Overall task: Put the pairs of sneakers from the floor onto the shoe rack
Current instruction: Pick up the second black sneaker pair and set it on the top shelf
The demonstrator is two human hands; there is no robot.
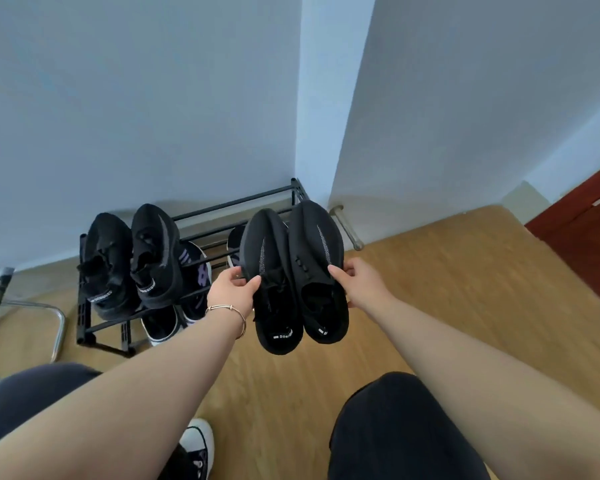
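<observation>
Left hand (230, 291) and right hand (360, 285) fingers each grasp one matte-black knit sneaker (274, 282), grey-streaked

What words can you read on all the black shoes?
"DESIGNED": white letters on the heel tab of the left sneaker on the rack's top shelf.
Heel tab of the sneaker beside it: the same kind of white lettering, partly curved away, not fully readable.
Insole of the sneaker in the left hand: looks like "DESIGNED", blurred.
Insole of the sneaker in the right hand: a white mark, too small to read.
</observation>
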